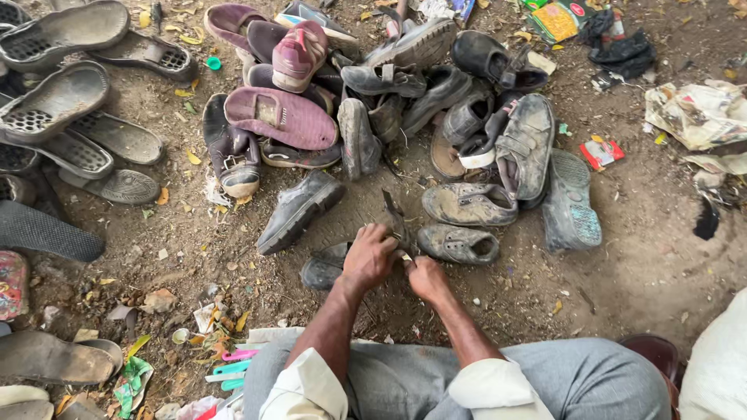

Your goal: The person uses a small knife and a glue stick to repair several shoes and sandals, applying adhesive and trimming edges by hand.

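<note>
Dark shoe [331, 264] lies under both hands [397, 264], gripped on dirt.

Bare dirt only at right and near left of the hands
Shoe pile [405, 101] blocks the far side; grey shoe [457, 243] just beside right hand [426, 278]; sole stack [62, 117] crowds ground's left edge; open dirt [646, 264] rightward

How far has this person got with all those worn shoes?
Nothing in view looks plainly finished. In hand: the left hand and right hand grip one dark shoe on the dirt. Left: a heap of dusty shoes ahead, plus loose soles off to one side, all lying untouched.
</note>
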